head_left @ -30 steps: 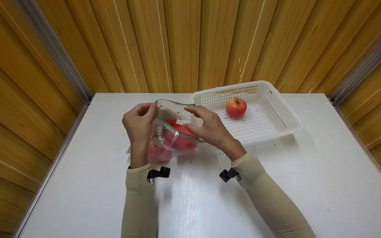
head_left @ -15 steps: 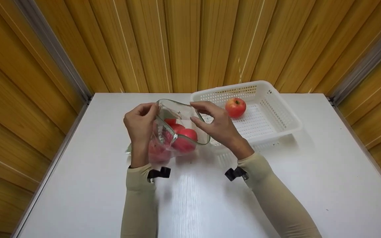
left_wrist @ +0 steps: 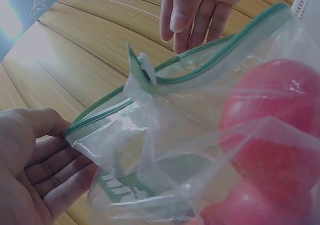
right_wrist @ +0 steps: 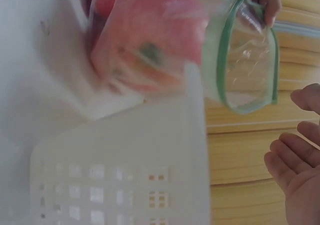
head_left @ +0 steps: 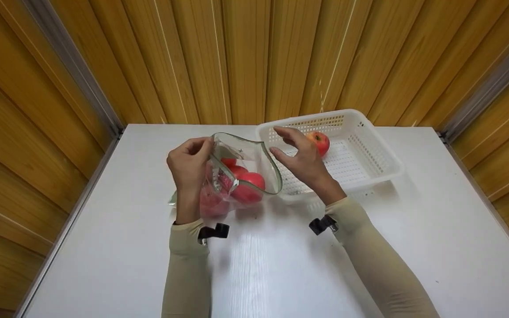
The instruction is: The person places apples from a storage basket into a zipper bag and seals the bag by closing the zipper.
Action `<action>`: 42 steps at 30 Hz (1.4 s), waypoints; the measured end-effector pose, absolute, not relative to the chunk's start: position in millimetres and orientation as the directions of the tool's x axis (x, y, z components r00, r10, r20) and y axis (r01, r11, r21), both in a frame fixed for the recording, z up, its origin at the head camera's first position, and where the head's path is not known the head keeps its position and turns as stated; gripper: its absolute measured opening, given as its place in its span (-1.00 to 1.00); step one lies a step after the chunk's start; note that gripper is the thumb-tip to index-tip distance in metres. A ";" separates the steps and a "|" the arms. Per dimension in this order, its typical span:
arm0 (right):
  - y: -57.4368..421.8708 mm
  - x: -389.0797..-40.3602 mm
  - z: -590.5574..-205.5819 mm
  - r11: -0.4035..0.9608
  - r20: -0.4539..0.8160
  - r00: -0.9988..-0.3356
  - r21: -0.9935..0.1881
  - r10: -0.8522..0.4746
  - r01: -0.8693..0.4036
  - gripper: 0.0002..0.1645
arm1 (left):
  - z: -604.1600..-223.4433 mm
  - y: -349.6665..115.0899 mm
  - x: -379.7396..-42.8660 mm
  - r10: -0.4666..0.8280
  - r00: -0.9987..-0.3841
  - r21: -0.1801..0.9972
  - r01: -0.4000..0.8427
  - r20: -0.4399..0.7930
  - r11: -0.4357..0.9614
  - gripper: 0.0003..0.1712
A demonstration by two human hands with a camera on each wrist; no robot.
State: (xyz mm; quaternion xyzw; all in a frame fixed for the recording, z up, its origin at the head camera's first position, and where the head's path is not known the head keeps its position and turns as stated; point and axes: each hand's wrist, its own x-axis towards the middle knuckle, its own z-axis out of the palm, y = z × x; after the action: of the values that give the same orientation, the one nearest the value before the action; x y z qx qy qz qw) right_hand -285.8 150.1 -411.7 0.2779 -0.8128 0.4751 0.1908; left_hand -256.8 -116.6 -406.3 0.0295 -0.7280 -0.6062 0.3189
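A clear zip bag (head_left: 273, 176) with a green-edged mouth stands open on the table, several red apples (head_left: 248, 187) inside it. With thumb and fingertips my left hand (head_left: 188, 162) pinches the left corner of the bag's mouth, as the left wrist view also shows at the green zip edge (left_wrist: 90, 116). My right hand (head_left: 301, 157) is apart from the bag, over the left part of the white basket (head_left: 385, 170), fingers and thumb spread with nothing between them. Partly hidden behind that hand, one red-yellow apple (head_left: 321, 143) lies in the basket.
The white table (head_left: 254, 274) carries the basket at the back right, next to the bag. A wood-look panel wall (head_left: 245, 62) rises behind the table's far edge, with more panels at both sides.
My right hand has let go of the bag's mouth and moved right, over the basket. The bag's mouth has widened. My left hand keeps its pinch, almost in place.
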 end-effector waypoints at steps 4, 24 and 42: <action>158.0 -294.2 -418.7 0.417 0.561 -0.792 -0.677 -0.240 -0.606 -0.40 | -406.5 -116.4 -256.6 -0.426 -0.797 0.902 0.347 0.428 0.256 -0.86; 208.7 -330.9 -439.4 0.561 0.307 -0.946 -0.768 -0.101 -0.309 -0.22 | -405.3 -113.1 -255.2 -0.423 -0.805 0.907 0.336 0.416 0.253 -0.86; 246.6 -345.4 -452.7 0.638 0.163 -0.986 -0.755 -0.044 -0.153 -0.19 | -405.2 -105.3 -254.6 -0.400 -0.812 0.904 0.360 0.426 0.232 -0.88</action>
State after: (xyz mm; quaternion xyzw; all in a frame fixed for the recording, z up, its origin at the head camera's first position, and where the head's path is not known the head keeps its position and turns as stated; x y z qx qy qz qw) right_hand -345.4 246.6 -452.7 0.0545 -0.9026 0.4222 0.0647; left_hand -254.6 -105.3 -405.2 0.0138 -0.7226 -0.6194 0.3066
